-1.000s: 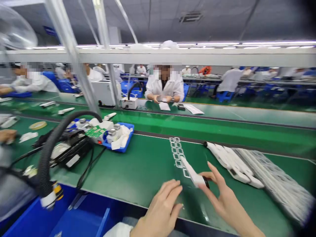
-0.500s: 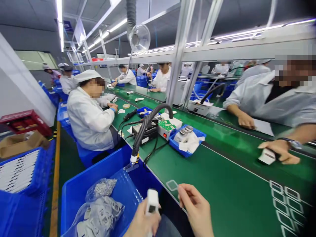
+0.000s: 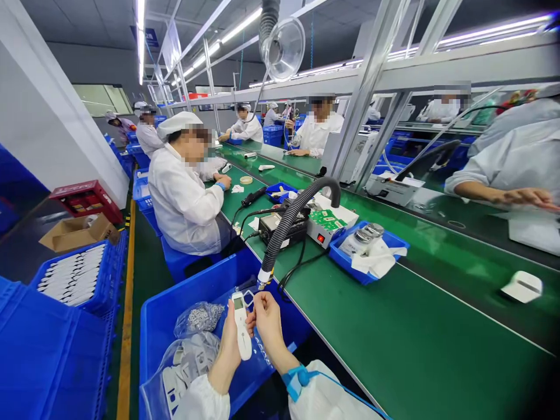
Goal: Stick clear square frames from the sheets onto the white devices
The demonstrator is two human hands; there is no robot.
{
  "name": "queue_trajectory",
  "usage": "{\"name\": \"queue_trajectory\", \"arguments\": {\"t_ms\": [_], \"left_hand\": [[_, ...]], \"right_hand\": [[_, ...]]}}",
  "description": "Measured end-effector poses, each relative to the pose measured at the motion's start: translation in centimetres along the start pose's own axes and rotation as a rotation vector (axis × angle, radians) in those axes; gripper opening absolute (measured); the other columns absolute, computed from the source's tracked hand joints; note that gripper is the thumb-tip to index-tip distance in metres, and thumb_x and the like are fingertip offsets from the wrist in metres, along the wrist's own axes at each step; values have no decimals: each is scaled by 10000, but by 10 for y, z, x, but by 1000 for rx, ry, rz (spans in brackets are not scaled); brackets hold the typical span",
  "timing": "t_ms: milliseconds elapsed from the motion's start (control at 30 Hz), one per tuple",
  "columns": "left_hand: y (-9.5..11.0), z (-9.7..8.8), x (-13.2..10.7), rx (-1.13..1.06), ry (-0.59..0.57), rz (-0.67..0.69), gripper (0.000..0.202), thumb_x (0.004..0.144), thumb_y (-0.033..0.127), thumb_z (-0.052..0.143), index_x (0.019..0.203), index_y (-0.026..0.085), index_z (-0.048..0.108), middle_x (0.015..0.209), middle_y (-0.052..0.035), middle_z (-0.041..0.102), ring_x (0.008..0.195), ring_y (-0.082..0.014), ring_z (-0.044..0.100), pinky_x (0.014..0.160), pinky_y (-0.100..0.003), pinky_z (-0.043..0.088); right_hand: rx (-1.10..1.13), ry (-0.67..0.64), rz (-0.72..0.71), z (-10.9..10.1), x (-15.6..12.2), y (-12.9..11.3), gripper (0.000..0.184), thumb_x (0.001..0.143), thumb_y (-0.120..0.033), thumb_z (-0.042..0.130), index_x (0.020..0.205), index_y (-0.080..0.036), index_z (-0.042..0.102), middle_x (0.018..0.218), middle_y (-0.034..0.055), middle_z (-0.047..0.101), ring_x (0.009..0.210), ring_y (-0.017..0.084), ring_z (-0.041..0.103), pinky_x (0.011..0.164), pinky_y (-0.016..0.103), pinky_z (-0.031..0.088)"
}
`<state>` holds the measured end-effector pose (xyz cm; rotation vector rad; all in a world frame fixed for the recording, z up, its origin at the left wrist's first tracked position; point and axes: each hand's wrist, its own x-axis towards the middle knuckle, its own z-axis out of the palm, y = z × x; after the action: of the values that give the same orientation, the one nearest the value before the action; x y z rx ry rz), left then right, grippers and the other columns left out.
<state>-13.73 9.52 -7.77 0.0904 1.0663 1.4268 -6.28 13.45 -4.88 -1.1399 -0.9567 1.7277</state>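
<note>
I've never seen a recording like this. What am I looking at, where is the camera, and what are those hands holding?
This picture comes from a camera worn on a person's head, looking forward and down, so the two hands at the bottom are the wearer's own. The left hand holds a white handheld device with a small screen. The right hand pinches a small, thin rectangular frame close to the device's top end. Both hands are above a blue plastic crate containing clear bags of grey parts. To the right runs a green workbench, with a blue tray and a green circuit board on it. Nearby, a co-worker in a white coat and cap sits at the same bench.
</note>
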Motion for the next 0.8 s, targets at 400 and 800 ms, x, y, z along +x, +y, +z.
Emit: {"name": "queue_trajectory", "arguments": {"t_ms": [400,800], "left_hand": [[-4,10,-3,138,9,102,597,744,700,634,872,120,574,665,-11,584,465,-93,517,455,-214,422],[-6,33,-11,218,-11,84,663,732,772,571,960,150,550,605,38,505,413,-75,438,391,-194,329]], "right_hand": [[-159,-110,-275,-22,4,-18,279,842,-471,532,795,-203,465,508,-64,439,392,99,418,391,217,337],[-217,242,-329,-123,-80,-59,399,798,-564,639,746,-174,570,528,-38,399,463,92,318,455,240,262]]}}
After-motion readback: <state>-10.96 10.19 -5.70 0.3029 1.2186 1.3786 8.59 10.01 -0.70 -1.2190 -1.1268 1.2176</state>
